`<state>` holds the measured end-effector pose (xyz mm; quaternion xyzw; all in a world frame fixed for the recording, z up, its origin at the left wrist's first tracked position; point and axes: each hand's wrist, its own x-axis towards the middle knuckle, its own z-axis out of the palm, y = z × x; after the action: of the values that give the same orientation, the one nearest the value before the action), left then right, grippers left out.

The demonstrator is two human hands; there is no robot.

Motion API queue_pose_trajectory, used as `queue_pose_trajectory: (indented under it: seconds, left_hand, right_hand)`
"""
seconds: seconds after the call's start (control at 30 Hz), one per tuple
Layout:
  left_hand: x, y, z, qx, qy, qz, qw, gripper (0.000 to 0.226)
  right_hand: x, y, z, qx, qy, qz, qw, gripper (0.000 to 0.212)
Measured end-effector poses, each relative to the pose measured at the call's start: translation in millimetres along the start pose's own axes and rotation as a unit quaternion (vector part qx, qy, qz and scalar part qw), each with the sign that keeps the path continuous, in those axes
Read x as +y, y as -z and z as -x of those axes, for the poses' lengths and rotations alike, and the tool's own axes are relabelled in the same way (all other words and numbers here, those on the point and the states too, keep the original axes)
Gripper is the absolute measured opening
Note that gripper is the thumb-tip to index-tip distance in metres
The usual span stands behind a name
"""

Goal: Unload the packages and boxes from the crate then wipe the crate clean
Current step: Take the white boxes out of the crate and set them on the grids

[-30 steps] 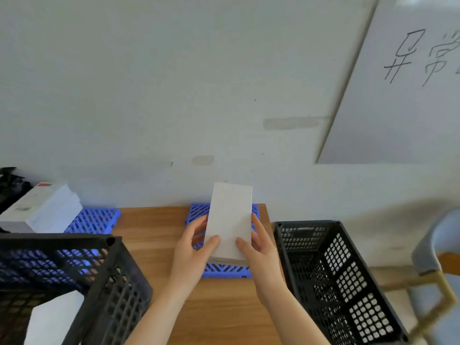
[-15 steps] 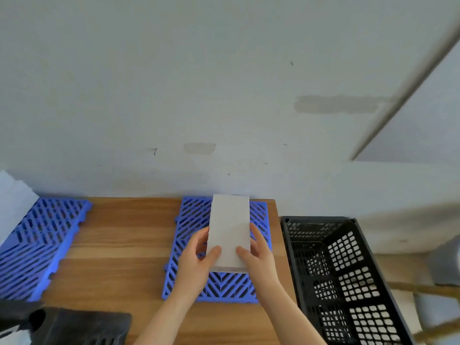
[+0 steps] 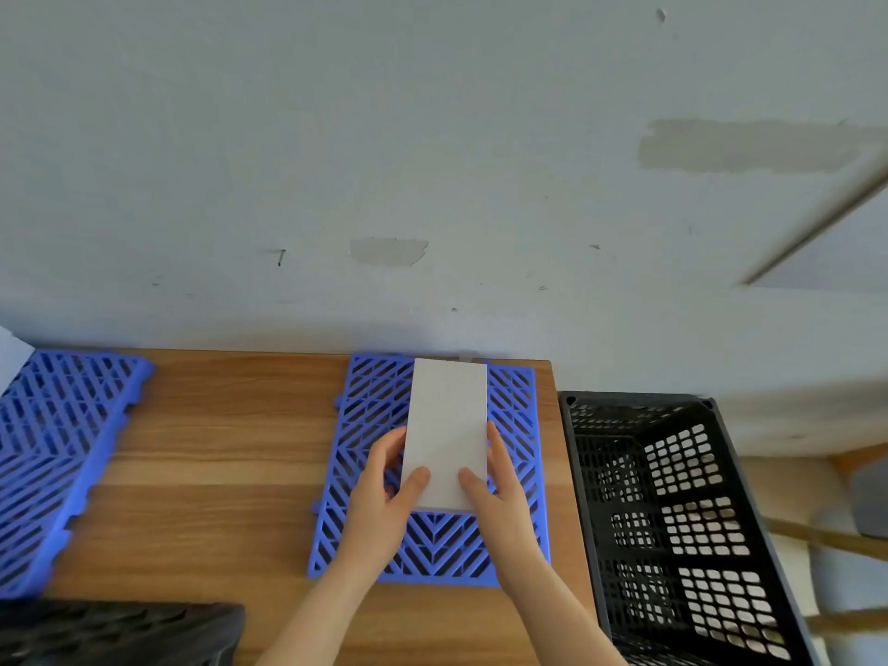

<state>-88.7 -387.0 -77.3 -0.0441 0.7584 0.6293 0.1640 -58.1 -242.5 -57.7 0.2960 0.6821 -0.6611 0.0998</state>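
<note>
A plain white box [image 3: 447, 425] lies flat on the middle blue slatted mat [image 3: 375, 415] on the wooden table [image 3: 230, 449]. My left hand [image 3: 384, 497] grips the box's near left side, thumb on top. On the near right side sits my right hand [image 3: 499, 492], its thumb also on the lid. A black perforated crate [image 3: 682, 521] stands right of the table, and no packages show in the part of it in view. The rim of another black crate [image 3: 115, 627] shows at the bottom left.
A second blue slatted mat [image 3: 57, 449] lies at the left of the table, with the corner of a white package [image 3: 12, 353] at its far left edge. A grey wall [image 3: 432, 161] rises right behind the table.
Both hands have carried the white box forward and down onto the middle blue mat. The view has tilted down and right, so the left crate has slid mostly out of frame.
</note>
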Motion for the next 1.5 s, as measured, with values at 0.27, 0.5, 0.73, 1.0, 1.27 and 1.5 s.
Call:
queue_pose_trajectory:
  seconds: [0.27,0.5,0.73,1.0,1.27,1.5]
  left_hand:
    - [-24,11,11,0.011,0.099,-0.121,0.988,0.072]
    - [-40,4,13,-0.003,0.125,-0.211,0.969,0.086]
    - [-40,-12,12,-0.001,0.130,-0.253,0.959,0.104]
    - [-21,-2,15,-0.024,0.147,-0.202,0.968,0.090]
    - [46,14,70,0.022,0.042,-0.110,0.993,0.059]
    - [89,59,196,0.031,-0.082,-0.098,0.991,0.016]
  right_hand:
    - [26,10,10,0.055,-0.036,0.110,0.992,0.065]
    - [37,1,5,0.031,-0.048,0.187,0.981,0.067]
    - [32,12,-5,0.038,-0.052,0.183,0.981,0.077]
    - [13,23,9,0.042,-0.055,0.107,0.992,0.070]
    - [-17,33,81,0.077,0.083,0.038,0.993,0.046]
    - [-23,-5,184,0.054,0.156,-0.029,0.986,0.020]
